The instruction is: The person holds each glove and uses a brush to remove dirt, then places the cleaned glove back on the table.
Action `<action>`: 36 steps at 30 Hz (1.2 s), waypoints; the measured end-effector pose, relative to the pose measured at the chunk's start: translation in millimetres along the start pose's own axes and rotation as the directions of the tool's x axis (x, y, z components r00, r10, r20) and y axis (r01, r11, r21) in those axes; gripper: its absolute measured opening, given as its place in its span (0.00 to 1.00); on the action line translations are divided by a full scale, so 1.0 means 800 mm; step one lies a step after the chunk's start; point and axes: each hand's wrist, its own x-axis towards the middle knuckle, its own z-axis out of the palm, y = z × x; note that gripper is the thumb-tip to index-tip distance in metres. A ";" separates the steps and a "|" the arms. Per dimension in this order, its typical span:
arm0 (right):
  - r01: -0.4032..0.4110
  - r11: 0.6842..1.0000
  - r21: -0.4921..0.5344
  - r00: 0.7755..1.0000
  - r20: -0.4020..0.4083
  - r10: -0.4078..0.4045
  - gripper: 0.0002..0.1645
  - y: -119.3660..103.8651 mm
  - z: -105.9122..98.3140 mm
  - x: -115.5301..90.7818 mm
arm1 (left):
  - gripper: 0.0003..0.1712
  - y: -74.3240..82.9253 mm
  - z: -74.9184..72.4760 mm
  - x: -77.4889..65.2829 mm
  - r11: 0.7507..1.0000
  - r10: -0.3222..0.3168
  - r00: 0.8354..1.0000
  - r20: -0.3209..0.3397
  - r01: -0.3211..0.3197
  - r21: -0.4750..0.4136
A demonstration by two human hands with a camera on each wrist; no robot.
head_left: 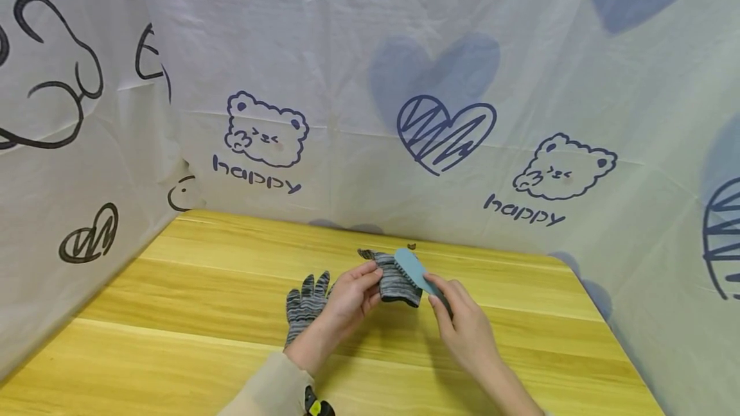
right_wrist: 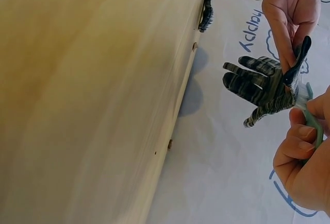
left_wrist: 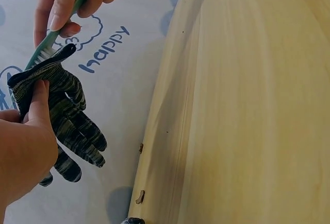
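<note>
A grey-and-black knitted glove (head_left: 399, 281) is held up above the table by my left hand (head_left: 351, 294), which pinches it near the cuff. In the left wrist view, the fingers of this glove (left_wrist: 77, 131) hang downward. My right hand (head_left: 467, 323) grips the handle of a blue-green brush (head_left: 412, 266). White bristles of the brush (right_wrist: 304, 96) touch the glove beside its dark cuff edge in the right wrist view. A second matching glove (head_left: 305, 303) lies on the table left of my left hand, partly covered by my forearm.
The yellow wood-grain table (head_left: 191, 313) carries a small brown piece (head_left: 412, 246) near its back edge. White cloth (head_left: 347, 82) printed with bears and hearts hangs behind and around the table. A black-and-yellow item (head_left: 315, 406) sits at my left sleeve.
</note>
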 end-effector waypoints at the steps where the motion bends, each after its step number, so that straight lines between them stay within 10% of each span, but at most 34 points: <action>1: 0.001 1.000 -0.001 1.000 0.000 -0.001 0.25 0.000 0.000 0.000 | 0.34 0.000 0.000 -0.001 1.000 -0.001 1.000 0.000 0.001 -0.001; 15: -0.020 1.000 -0.006 0.999 -0.026 0.020 0.24 0.000 -0.002 0.000 | 0.34 0.002 0.003 0.000 0.999 0.035 0.999 -0.022 -0.035 -0.031; 24: -0.168 0.985 -0.030 0.986 0.010 0.168 0.22 0.011 -0.009 0.002 | 0.35 0.011 -0.006 0.002 0.997 0.059 0.996 -0.064 -0.062 -0.050; 36: -0.161 0.986 0.048 0.986 -0.042 0.163 0.18 0.000 -0.008 0.002 | 0.33 0.004 0.001 0.001 0.998 0.058 0.998 0.013 -0.058 -0.012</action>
